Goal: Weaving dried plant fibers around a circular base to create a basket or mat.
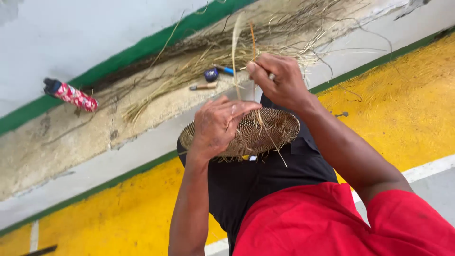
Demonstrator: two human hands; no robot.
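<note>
- Left hand: fingers spread flat over the woven disc, pressing it down on the lap, centre of view.
- Right hand: raised just beyond the disc, pinching thin straw strands that run up from the weave.
- Far ledge: loose straw pile, small wooden-handled tool, blue-handled tool.
- Far left: red patterned lighter.

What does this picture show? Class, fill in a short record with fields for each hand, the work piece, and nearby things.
Left hand: presses on the round woven disc
Right hand: pinches a thin straw strand, raised above the disc
Disc: tan, flat weave, loose ends sticking out
Nearby: bundle of dry straw on the concrete ledge; red patterned lighter; small blue tool
Floor: yellow
</note>
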